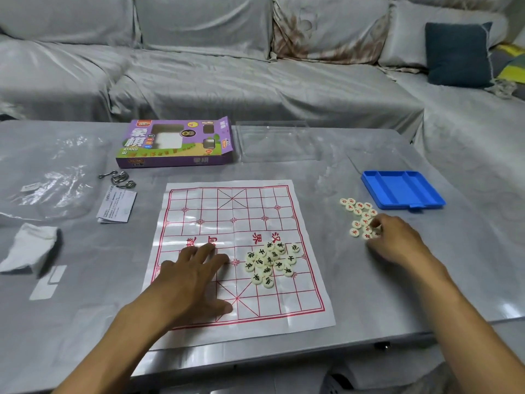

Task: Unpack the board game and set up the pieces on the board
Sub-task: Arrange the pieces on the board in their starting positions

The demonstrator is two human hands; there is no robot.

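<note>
A white paper board [284, 308] with a red grid lies flat in the middle of the table. A heap of cream discs with black characters [271, 261] sits on its near right half. My left hand [193, 275] rests flat on the board's left side, fingers spread, holding nothing. To the right of the board, a loose cluster of cream discs with red characters [358, 214] lies on the table. My right hand [395, 240] reaches into that cluster's near edge, fingertips pinched on a red-character disc. The purple game box [176, 143] lies behind the board.
An empty blue plastic tray [403, 190] sits at the right behind the red discs. A clear plastic lid [274, 143] lies beside the box. Metal ring puzzles [118, 177], a folded leaflet [116, 206], a plastic bag [48, 177] and white cloth [28, 248] occupy the left. A covered sofa stands behind.
</note>
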